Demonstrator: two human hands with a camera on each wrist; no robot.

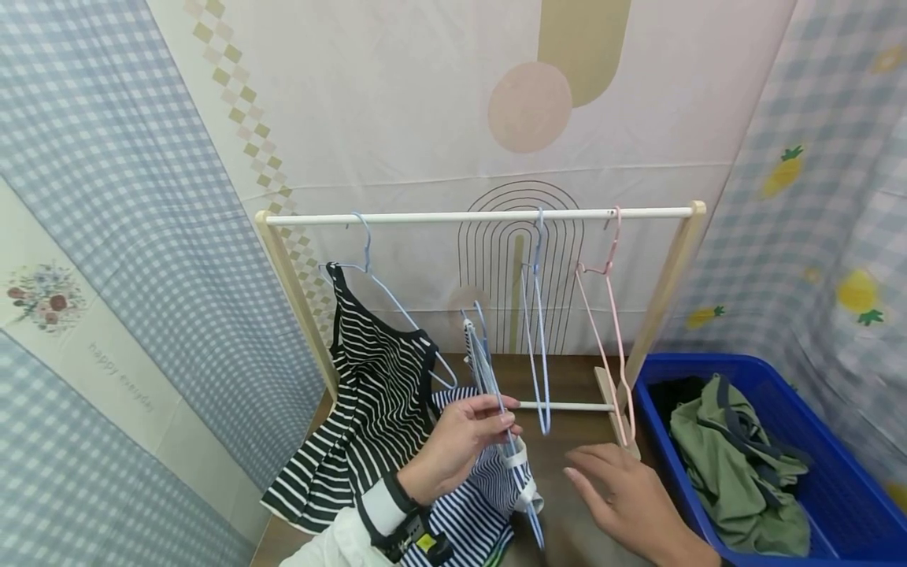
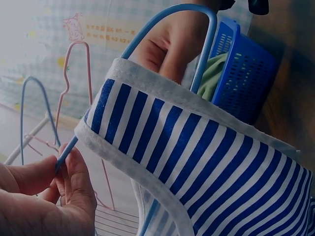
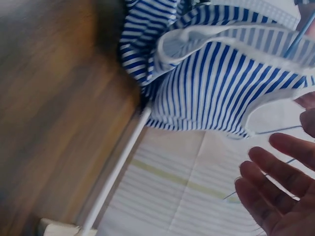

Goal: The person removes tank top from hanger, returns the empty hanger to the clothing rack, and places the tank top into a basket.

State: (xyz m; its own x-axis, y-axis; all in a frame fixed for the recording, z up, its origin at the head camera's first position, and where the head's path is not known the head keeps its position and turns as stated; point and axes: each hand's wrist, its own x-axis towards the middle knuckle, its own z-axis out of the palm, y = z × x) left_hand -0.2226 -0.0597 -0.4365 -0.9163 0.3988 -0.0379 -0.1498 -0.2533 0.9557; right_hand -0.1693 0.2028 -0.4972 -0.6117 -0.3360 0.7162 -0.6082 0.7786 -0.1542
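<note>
Between thumb and fingers, my left hand [image 1: 460, 445] pinches the wire of a light blue clothes hanger [image 2: 212, 37]. A blue-and-white striped garment [image 2: 167, 132] with white edging hangs on that hanger by a strap and droops below the hand in the head view. To the right, my right hand [image 1: 631, 500] is apart from the garment, its fingers loosely extended and holding nothing. The right wrist view shows these fingers [image 3: 275, 179] spread beside the striped cloth.
A rack with a white rail [image 1: 439, 216] stands ahead. On it hang a black-and-white striped top [image 1: 375, 378] on a blue hanger, a bare blue hanger [image 1: 546, 378] and a pink hanger [image 1: 620, 339]. At right is a blue basket [image 1: 843, 480] containing green clothing [image 1: 737, 465].
</note>
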